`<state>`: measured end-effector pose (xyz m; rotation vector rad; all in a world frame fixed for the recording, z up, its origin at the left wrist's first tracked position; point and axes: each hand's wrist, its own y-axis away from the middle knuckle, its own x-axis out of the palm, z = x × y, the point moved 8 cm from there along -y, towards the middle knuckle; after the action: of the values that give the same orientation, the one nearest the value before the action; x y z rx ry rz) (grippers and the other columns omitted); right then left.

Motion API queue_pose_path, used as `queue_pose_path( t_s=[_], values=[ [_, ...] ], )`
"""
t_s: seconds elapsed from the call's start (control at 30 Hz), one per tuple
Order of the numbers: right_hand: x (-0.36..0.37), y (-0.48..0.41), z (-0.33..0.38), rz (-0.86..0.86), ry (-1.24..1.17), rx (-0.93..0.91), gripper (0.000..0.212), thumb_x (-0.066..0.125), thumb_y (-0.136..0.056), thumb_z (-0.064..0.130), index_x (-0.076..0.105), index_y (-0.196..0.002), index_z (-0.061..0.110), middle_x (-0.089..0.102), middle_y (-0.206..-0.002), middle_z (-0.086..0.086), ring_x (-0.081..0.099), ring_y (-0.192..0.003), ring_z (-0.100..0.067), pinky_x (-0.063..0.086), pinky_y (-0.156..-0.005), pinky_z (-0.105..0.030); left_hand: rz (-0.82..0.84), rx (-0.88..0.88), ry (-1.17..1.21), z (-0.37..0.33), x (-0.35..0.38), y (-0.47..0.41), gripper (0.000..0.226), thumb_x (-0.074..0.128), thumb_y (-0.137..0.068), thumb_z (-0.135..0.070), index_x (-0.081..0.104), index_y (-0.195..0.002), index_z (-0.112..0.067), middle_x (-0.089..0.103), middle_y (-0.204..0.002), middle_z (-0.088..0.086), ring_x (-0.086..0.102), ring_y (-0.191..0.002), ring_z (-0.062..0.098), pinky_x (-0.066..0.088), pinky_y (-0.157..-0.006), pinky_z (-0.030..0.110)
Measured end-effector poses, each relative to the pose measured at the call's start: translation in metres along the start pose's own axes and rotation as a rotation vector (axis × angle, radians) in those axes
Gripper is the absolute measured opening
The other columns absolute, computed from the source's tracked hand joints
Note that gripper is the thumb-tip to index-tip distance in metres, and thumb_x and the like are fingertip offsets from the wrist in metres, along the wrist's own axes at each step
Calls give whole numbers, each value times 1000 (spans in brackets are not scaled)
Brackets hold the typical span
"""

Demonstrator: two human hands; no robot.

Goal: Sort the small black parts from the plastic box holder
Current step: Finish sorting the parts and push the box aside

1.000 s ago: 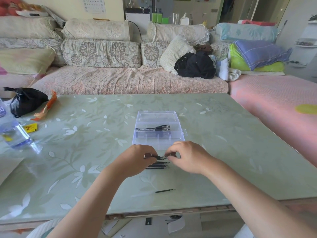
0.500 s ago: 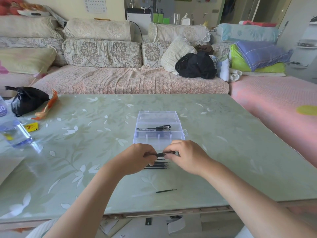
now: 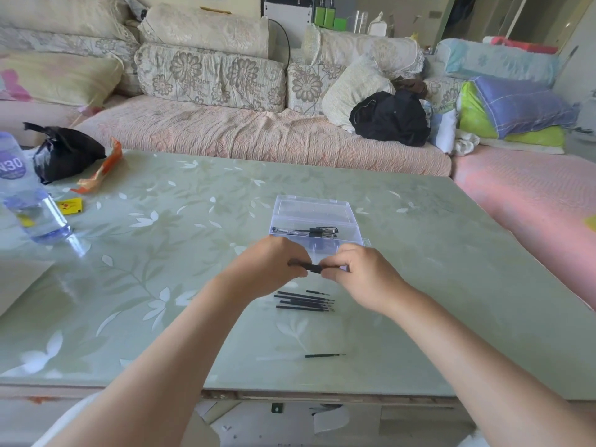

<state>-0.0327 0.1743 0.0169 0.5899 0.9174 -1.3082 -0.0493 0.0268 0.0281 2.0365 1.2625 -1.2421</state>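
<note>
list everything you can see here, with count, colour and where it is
plastic box: one, clear, open, mid-table
black parts in the box: a few, black, count unclear
held black part: one, black, pinched between both hands
row of black parts: several, black, on the table nearer than the box
lone black part: one, black, near the table's front edge
table: one, pale green, leaf pattern
bag: one, black, table's far left
wrapper: one, orange, beside the bag
packet: one, yellow, near the wrapper
bottle: one, clear, purple label, table's left edge
sofa: one, pink and floral, behind the table
left hand: one, pinching the held black part
right hand: one, pinching its other end
</note>
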Motion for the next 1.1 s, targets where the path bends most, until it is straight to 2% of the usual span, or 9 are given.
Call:
queue_pose_path(
  t_s=[0.13, 0.2, 0.27, 0.4, 0.57, 0.7, 0.83, 0.97, 1.1],
  values=[
    [-13, -32, -9, -83, 18, 7, 17, 67, -88, 29, 72, -101, 40, 64, -91, 17, 49, -68, 4, 36, -63, -22, -236, 59, -148, 11, -18, -14, 30, 66, -87, -20, 68, -114, -34, 68, -108, -14, 54, -105, 15, 34, -90, 26],
    [-24, -49, -18, -160, 55, 25, 18, 67, -88, 25, 74, -100, 36, 67, -95, 14, 51, -72, -1, 38, -67, -24, -376, 74, -127, 14, -30, -17, 38, 67, -86, -16, 66, -120, -31, 63, -119, -11, 49, -112, 17, 34, -96, 27],
    [-33, -63, -28, -223, 106, 59, 18, 66, -89, 23, 75, -102, 30, 69, -97, 8, 55, -80, -10, 39, -72, -24, -418, 68, -95, 18, -33, -20, 38, 66, -87, -16, 65, -122, -29, 61, -122, -9, 48, -113, 19, 36, -98, 28],
    [-31, -87, -42, -233, 249, 76, 18, 61, -91, 26, 73, -105, 29, 63, -104, 3, 59, -102, -20, 39, -78, -26, -274, 11, -113, 32, -11, -27, 40, 58, -92, -20, 58, -131, -30, 57, -132, -8, 45, -121, 18, 33, -101, 30],
    [-7, -100, -49, -192, 328, 115, 19, 59, -93, 31, 72, -106, 33, 59, -101, 6, 57, -99, -19, 37, -73, -26, -118, -25, -100, 49, 12, -28, 46, 59, -93, -29, 49, -138, -31, 50, -140, -7, 37, -132, 16, 31, -108, 32],
    [-1, -107, -46, -166, 360, 135, 20, 58, -92, 31, 72, -107, 32, 64, -107, 4, 59, -104, -21, 46, -84, -31, -23, -19, -38, 53, 24, -27, 43, 54, -95, -24, 50, -138, -34, 47, -144, -10, 35, -134, 13, 31, -111, 32],
    [2, -106, -46, -156, 377, 133, 25, 54, -94, 26, 70, -114, 29, 65, -114, 1, 57, -109, -24, 47, -90, -35, -1, -13, -14, 52, 27, -24, 43, 51, -95, -21, 52, -137, -32, 47, -144, -10, 34, -134, 12, 32, -110, 31],
    [6, -104, -33, -166, 354, 6, 30, 49, -95, 16, 70, -116, 22, 66, -113, 0, 56, -110, -26, 43, -94, -33, 5, -16, -19, 51, 29, -23, 44, 52, -95, -21, 51, -138, -31, 46, -145, -10, 30, -138, 11, 29, -113, 31],
    [23, -97, -20, -20, 394, -46, 35, 43, -98, 33, 62, -127, 27, 60, -129, 6, 49, -121, -22, 36, -104, -35, -2, -17, -22, 50, 31, -23, 45, 55, -94, -23, 51, -138, -29, 47, -144, -9, 30, -139, 12, 29, -113, 32]
  ],
)
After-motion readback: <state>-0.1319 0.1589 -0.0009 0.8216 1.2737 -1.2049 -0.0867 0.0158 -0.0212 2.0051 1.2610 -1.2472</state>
